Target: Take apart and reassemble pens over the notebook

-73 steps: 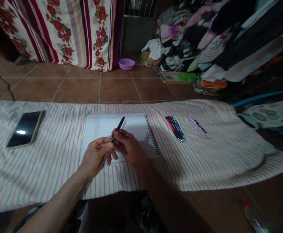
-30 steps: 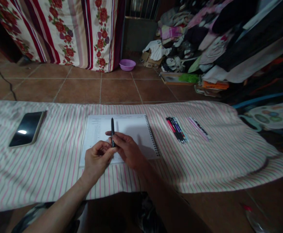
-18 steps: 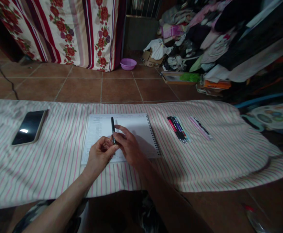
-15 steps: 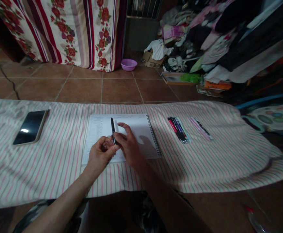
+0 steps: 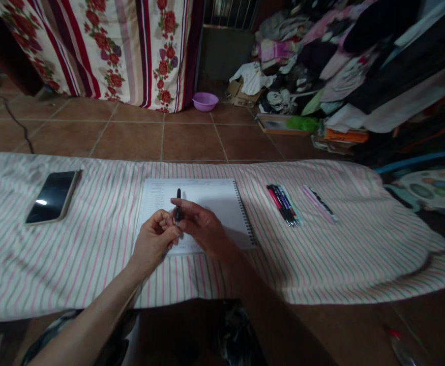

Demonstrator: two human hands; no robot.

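Both hands meet over a spiral notebook (image 5: 222, 195) that lies open on the striped cloth. Between them a black pen (image 5: 178, 195) stands nearly upright. My left hand (image 5: 156, 235) is closed with thumb and fingers pinching the pen's lower end. My right hand (image 5: 203, 227) grips the pen from the other side, its thumb low and its forefinger laid across the barrel. The fingers hide the pen's lower part. Printed lines show along the left of the page, and the spiral binding runs down the right edge.
To the right lie a row of several pens (image 5: 283, 206) and two more pens (image 5: 319, 203). A smartphone (image 5: 52, 197) rests on the striped cloth (image 5: 104, 244) at the left. Beyond the cloth's far edge are a purple basin (image 5: 205, 102) and a heap of clothes (image 5: 283, 51).
My right forefinger, lifted away from the pen before, now lies across its barrel. The pen is slightly lower and more upright. The whole view has shifted a little.
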